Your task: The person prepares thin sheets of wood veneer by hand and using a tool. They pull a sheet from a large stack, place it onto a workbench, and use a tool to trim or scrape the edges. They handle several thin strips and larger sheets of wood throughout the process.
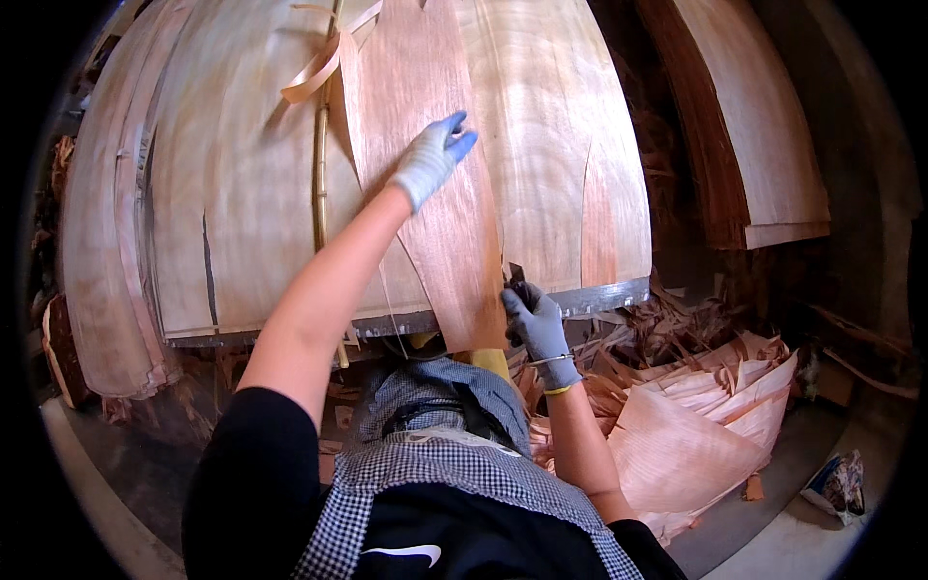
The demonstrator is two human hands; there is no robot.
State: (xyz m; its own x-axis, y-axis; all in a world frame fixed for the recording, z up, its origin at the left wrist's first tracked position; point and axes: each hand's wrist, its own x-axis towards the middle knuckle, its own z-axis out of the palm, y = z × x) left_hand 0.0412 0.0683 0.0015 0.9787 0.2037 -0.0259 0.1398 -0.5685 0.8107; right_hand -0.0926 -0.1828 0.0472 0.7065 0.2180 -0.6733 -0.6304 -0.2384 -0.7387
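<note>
A reddish wood veneer strip (430, 87) lies lengthwise over a pale veneer sheet (541, 116), its near end hanging past the front edge. My left hand (432, 162), in a white glove with blue fingertips, is over the strip's middle with its fingers apart; whether it touches the wood is unclear. Beside the strip's right edge, my right hand (537, 324), in a grey glove, is closed around a dark short-bladed knife (516, 276). Its handle is mostly hidden in the fingers.
A thin bamboo stick (320, 174) lies along the sheet, with a curled veneer shaving (314, 77) beside it. More veneer sheets (106, 213) stand at left, and a stack (749, 116) at right. Veneer scraps (686, 435) are heaped at lower right, near a crumpled bag (837, 486).
</note>
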